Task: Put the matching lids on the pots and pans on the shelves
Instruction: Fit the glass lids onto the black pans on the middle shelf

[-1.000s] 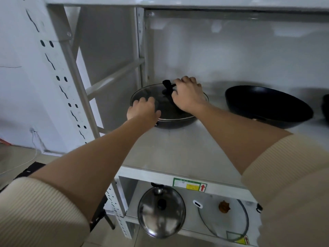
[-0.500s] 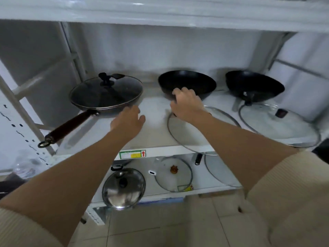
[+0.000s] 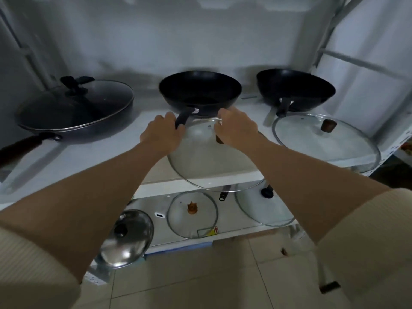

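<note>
A black wok stands uncovered at the middle of the upper shelf. In front of it a large glass lid with a brown knob lies flat and overhangs the shelf's front edge. My left hand is closed around the wok's black handle at the lid's left rim. My right hand grips the lid's far rim, with the knob just under the palm. On the left sits a pan with a glass lid on it. A second uncovered wok is on the right, another glass lid in front of it.
The lower shelf holds a steel lid, a small glass lid with a brown knob, and a larger glass lid with a black knob. The left pan's long handle juts toward the front left. Rack posts stand at both sides, tiled floor below.
My view swung right from the covered left pan to the middle wok. My left hand moved from the bare shelf onto the wok's handle; my right hand shifted to the lid's far rim.
</note>
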Action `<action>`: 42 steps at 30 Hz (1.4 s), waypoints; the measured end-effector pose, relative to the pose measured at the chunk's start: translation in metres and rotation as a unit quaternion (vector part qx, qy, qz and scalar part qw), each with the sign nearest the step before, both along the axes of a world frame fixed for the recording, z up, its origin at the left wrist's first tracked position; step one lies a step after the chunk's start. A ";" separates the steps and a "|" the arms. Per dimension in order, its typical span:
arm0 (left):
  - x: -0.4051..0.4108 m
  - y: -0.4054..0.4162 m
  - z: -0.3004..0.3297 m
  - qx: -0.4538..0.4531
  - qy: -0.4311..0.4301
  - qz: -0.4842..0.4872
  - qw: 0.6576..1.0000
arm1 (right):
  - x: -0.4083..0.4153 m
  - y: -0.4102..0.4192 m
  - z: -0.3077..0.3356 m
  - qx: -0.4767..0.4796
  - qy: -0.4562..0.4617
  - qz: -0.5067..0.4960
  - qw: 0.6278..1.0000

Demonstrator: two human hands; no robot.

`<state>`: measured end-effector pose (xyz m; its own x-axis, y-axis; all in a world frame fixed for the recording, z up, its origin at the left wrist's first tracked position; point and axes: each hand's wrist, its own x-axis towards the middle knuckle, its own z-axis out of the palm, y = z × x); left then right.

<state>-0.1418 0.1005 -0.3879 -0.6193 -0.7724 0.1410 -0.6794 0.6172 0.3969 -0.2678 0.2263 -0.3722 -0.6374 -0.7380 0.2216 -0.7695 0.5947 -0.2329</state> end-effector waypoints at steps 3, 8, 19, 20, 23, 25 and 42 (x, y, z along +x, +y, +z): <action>-0.027 -0.010 -0.009 0.001 -0.025 0.005 1.000 | -0.025 -0.007 -0.015 0.024 -0.017 0.000 1.000; -0.054 -0.024 -0.024 -0.008 -0.029 0.026 0.999 | -0.051 -0.023 -0.034 0.022 -0.005 0.011 1.000; -0.071 -0.031 -0.031 -0.031 -0.020 0.045 0.998 | -0.061 -0.042 -0.058 0.063 -0.019 0.055 0.996; -0.072 -0.031 -0.031 -0.033 -0.022 0.049 0.998 | -0.061 -0.044 -0.060 0.063 -0.031 0.064 0.995; -0.071 -0.032 -0.031 -0.036 -0.028 0.048 0.998 | -0.061 -0.043 -0.062 0.063 -0.032 0.080 0.994; -0.070 -0.034 -0.031 -0.041 -0.034 0.047 0.997 | -0.061 -0.037 -0.062 0.066 -0.014 0.087 0.994; 0.002 -0.003 -0.025 -0.026 -0.026 -0.010 0.999 | -0.022 0.057 0.016 0.003 0.096 0.024 0.995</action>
<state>-0.1397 0.0975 -0.4129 -0.6423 -0.7522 0.1476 -0.6859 0.6499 0.3275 -0.2903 0.2837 -0.3565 -0.5481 -0.7676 0.3323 -0.8267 0.5576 -0.0755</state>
